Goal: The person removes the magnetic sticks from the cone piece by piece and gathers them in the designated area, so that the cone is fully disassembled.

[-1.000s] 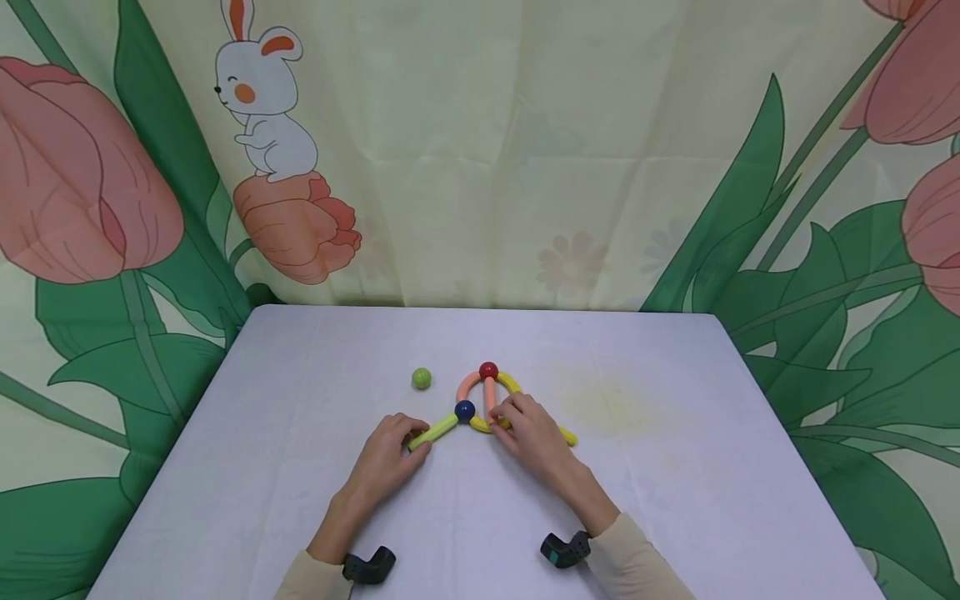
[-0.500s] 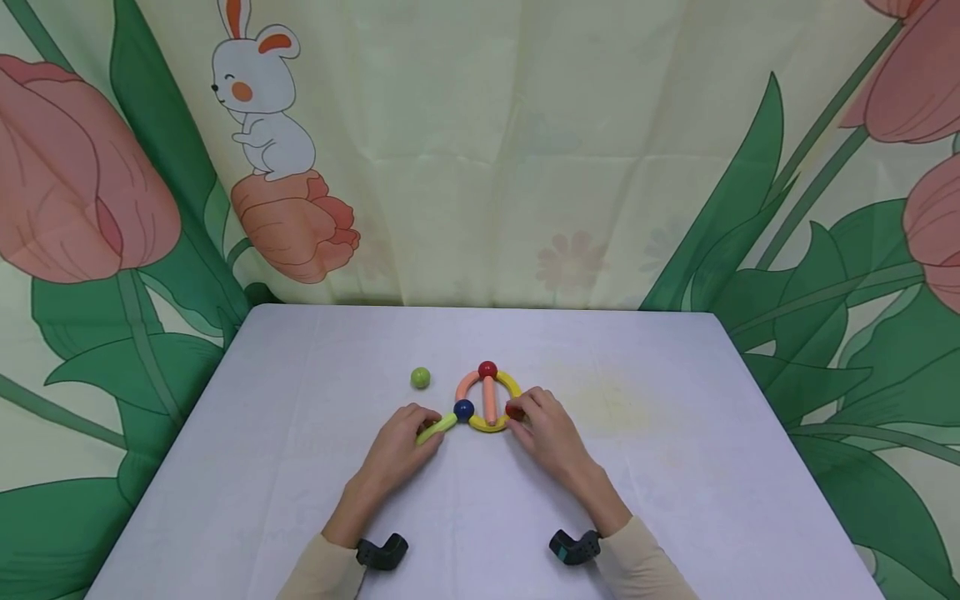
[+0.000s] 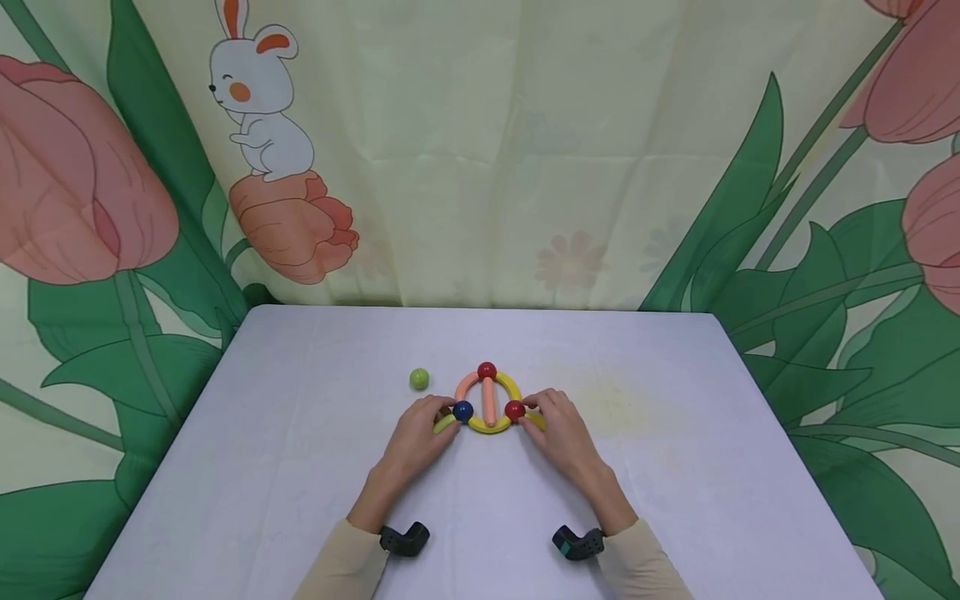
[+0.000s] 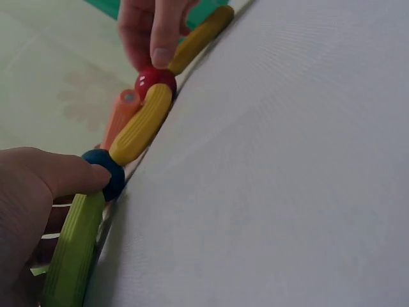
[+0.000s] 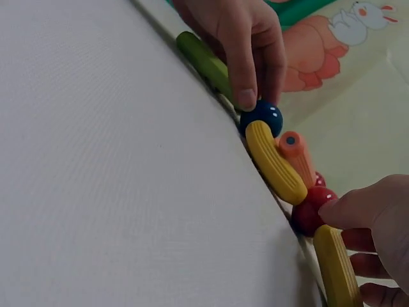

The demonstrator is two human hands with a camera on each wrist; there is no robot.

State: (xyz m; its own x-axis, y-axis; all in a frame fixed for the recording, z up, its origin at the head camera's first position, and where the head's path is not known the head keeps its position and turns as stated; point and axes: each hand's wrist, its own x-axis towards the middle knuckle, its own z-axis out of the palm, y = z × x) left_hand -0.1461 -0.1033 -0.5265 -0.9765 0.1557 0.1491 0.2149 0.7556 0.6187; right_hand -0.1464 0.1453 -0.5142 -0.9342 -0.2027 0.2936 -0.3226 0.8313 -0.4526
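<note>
A ring of curved sticks and balls lies on the table. My left hand (image 3: pixel 420 432) pinches the blue ball (image 3: pixel 462 411) at the ring's left, where a green stick (image 4: pixel 73 256) sticks out. On the right, my right hand (image 3: pixel 564 432) pinches a red ball (image 3: pixel 514 410), with a yellow stick (image 5: pixel 337 265) jutting outward under the fingers. A yellow curved stick (image 3: pixel 489 428) links these two balls in front. Another red ball (image 3: pixel 487 371) tops the ring, joined to a salmon curved stick (image 3: pixel 462 386) and a yellow curved stick (image 3: pixel 511 385). From it a straight salmon stick (image 3: pixel 490 402) points toward me.
A loose green ball (image 3: pixel 419 379) lies to the left behind the ring. The white-covered table (image 3: pixel 675 467) ends at a printed cloth backdrop (image 3: pixel 480 167). A black wrist device (image 3: pixel 405 540) is at the left wrist, and another (image 3: pixel 578 543) at the right.
My left hand has slid along the green stick to the blue ball. My right hand has moved right, from the straight salmon stick to the right red ball. The ring has barely shifted.
</note>
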